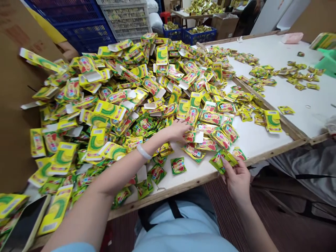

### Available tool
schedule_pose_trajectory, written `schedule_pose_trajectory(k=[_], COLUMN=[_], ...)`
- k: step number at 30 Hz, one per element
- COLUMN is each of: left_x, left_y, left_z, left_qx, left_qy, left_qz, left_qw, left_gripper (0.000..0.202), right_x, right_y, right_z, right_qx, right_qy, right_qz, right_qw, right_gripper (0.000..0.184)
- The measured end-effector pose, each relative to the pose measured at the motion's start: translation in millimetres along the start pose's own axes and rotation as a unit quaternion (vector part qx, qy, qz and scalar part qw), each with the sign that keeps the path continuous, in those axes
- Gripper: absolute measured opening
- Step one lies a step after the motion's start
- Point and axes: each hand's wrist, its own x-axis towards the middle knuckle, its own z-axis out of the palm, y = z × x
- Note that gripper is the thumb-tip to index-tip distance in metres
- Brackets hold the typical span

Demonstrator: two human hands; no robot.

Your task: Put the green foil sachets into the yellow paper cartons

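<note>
At the front edge of the table, my right hand [238, 176] pinches several small green-and-yellow sachets [220, 161] between thumb and fingers. My left hand [178, 132], with a pale bangle on its wrist, reaches into the pile and grips the end of a small yellow-green carton [194, 137] whose white flap stands open. Its fingers lie above the carton and the thumb below. Similar cartons [220, 137] lie side by side just right of it. A single green sachet [178, 165] rests on the white tabletop below my left hand.
A big heap of yellow cartons [109, 109] covers the table's left and middle, with green sachets among them. Wooden strips [273, 105] edge the tabletop. Loose sachets [262, 71] lie farther right. Blue crates [201, 34] stand behind, and a person's arm [67, 49] shows at the far left.
</note>
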Motion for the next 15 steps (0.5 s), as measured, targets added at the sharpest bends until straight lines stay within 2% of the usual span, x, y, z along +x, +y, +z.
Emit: schedule_pose_trajectory(k=[2, 3, 5, 7, 9, 11, 13, 15], left_x=[4, 2, -11, -34, -67, -103, -137, -161], left_y=[-1, -1, 3, 11, 20, 23, 19, 10], left_z=[-1.3, -1.8, -3.1, -2.7, 2.1, 12.4, 24.8, 34.3], left_qx=[0.130, 0.172, 0.203, 0.183, 0.119, 0.045, 0.009, -0.007], left_qy=[-0.077, -0.093, -0.093, -0.113, -0.155, -0.195, -0.228, -0.247], left_qz=[0.059, 0.092, 0.141, 0.154, 0.133, 0.077, 0.003, -0.065], left_qw=[0.987, 0.976, 0.965, 0.964, 0.972, 0.977, 0.974, 0.967], left_gripper=[0.017, 0.016, 0.014, 0.017, 0.026, 0.039, 0.051, 0.058], right_x=[-1, -2, -4, -6, -10, -16, -24, -30], right_y=[-2, -6, -16, -29, -39, -43, -40, -37], right_z=[-2, -2, 2, 4, 5, 4, 5, 9], right_qx=[-0.026, -0.037, -0.057, -0.080, -0.111, -0.151, -0.203, -0.243], right_qy=[-0.004, -0.004, -0.005, 0.002, 0.029, 0.032, -0.042, -0.162], right_qz=[-0.004, -0.018, -0.071, -0.160, -0.274, -0.381, -0.452, -0.488], right_qw=[1.000, 0.999, 0.996, 0.984, 0.955, 0.912, 0.867, 0.823], right_gripper=[0.042, 0.042, 0.036, 0.025, 0.016, 0.021, 0.035, 0.043])
